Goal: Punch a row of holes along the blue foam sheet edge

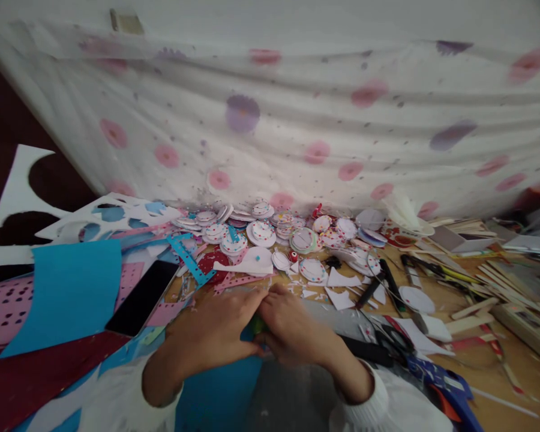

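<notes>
My left hand [220, 330] and my right hand [294, 330] meet at the middle front of the table. Their fingers are closed around a small green object [258, 324], mostly hidden, whose kind I cannot make out. Under my hands lies a blue sheet [220, 390] beside a dark grey surface [292, 396]. Just beyond my fingertips are white paper cutouts [252, 262] and several layered white paper discs [261, 233] with coloured dots.
A black phone [144, 298] and a large blue sheet [76, 294] lie on the left. On the right are scissors [393, 342], a blue glue gun [445, 384], wooden sticks [508, 291] and a white box [461, 238]. A flowered cloth [288, 120] hangs behind.
</notes>
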A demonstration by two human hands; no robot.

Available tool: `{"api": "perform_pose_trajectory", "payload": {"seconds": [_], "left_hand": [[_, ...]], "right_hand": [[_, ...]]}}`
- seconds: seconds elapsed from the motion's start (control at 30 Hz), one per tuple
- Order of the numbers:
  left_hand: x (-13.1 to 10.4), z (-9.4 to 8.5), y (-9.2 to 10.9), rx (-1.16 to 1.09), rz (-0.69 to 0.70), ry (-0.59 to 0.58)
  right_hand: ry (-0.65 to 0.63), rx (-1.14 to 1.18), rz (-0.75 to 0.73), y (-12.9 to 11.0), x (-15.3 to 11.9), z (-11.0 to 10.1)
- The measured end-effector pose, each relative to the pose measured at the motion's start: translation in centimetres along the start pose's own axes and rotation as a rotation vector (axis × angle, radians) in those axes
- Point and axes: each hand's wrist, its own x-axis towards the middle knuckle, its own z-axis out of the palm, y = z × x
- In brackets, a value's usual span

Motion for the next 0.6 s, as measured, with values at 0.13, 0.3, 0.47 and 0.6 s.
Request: {"api": "perform_pose_trajectory", "payload": {"seconds": [0.13,0.3,0.47,0.6], "left_hand": [[0.5,0.4,-0.6,0.05,0.046,-0.002],[0.8,0.5,-0.9,0.063,0.05,-0.002],[0.7,0.6,-0.9,0.035,-0.033,-0.021],[0.4,0.1,-1.6,-0.015,-0.028,-0.05]], "right_hand": [[-0.037,-0.055,-0.025,0.3,0.0,0.1],[-0.021,-0.108,-0.038,0.7,0.0,0.2],[-0.056,-0.014,-0.017,0.9,0.1,-0.1],[-0.015,0.086,-0.029,1.1,-0.2,-0.6]]}}
